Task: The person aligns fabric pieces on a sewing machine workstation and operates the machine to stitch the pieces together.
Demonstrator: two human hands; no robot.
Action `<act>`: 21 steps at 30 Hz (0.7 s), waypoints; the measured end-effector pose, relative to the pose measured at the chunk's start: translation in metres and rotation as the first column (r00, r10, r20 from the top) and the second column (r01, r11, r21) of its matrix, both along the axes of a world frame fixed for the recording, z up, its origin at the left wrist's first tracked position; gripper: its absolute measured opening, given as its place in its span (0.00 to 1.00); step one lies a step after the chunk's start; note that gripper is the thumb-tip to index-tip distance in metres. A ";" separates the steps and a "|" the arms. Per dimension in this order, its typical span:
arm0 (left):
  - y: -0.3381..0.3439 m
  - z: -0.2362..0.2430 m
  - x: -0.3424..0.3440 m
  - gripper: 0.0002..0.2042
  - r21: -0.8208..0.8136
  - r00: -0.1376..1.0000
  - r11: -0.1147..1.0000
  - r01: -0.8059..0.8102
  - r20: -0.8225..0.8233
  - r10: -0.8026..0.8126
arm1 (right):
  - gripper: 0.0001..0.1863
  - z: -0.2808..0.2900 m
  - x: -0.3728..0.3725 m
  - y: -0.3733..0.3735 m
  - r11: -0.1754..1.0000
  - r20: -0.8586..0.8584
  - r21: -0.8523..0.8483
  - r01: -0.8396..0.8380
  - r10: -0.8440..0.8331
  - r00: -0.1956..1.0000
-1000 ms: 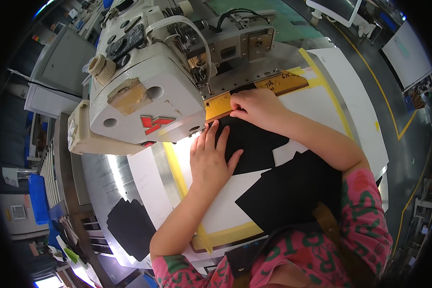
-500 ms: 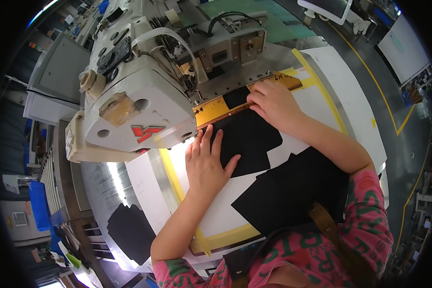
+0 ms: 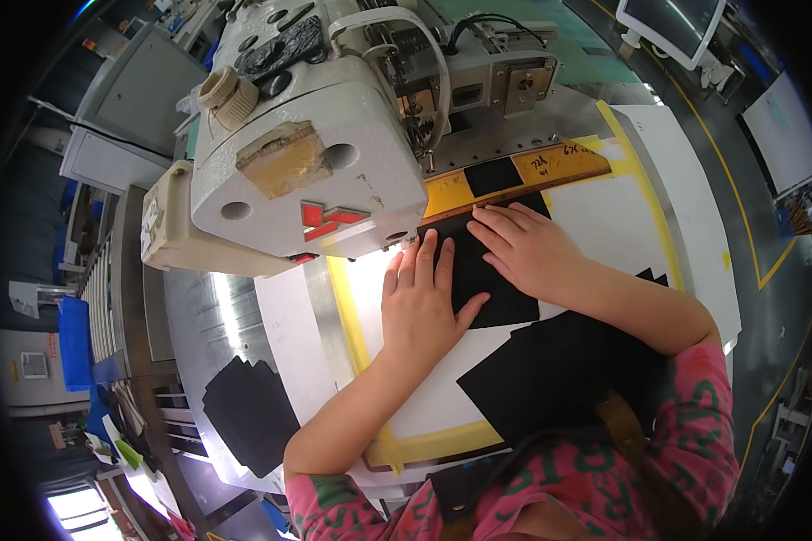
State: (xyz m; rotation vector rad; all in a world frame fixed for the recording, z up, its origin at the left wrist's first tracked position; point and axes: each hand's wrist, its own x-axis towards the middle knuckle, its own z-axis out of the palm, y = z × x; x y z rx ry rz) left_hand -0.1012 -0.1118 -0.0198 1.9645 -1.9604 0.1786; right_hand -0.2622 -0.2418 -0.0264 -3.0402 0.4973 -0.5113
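Note:
A black fabric piece (image 3: 496, 299) lies flat at the front of a large white and grey sewing machine (image 3: 280, 171). My left hand (image 3: 424, 302) rests on the piece's left edge, fingers stretched out beside the machine head. On its upper right part lies my right hand (image 3: 528, 248), palm down with the fingers extended. Just beyond both hands, a yellow strip-shaped guide (image 3: 559, 165) runs along the machine's metal plate. A black patch (image 3: 493, 178) shows in the gap of that guide. The needle area is hidden behind the machine head.
More black fabric pieces (image 3: 568, 370) lie close to my body on the right. A stack of black pieces (image 3: 248, 415) sits on the metal table at left. Yellow tape (image 3: 447, 440) borders the white work surface. A monitor (image 3: 672, 27) stands at the far right.
My right hand has come off the yellow guide and moved nearer, down onto the black fabric. The left hand stays on the fabric. The whole view has shifted slightly.

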 end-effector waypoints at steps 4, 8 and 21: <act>0.001 0.001 0.002 0.35 0.004 1.000 1.000 -0.005 -0.003 0.005 | 0.24 0.003 0.001 0.002 0.999 0.001 -0.042 0.006 -0.006 1.000; 0.001 0.001 0.001 0.35 0.003 1.000 1.000 -0.005 -0.006 0.005 | 0.24 0.005 -0.001 0.003 1.000 -0.008 -0.018 0.021 -0.021 1.000; 0.000 0.003 0.003 0.36 0.030 0.999 1.000 -0.003 0.035 0.002 | 0.24 0.002 -0.004 -0.001 0.999 -0.018 -0.054 -0.003 0.002 1.000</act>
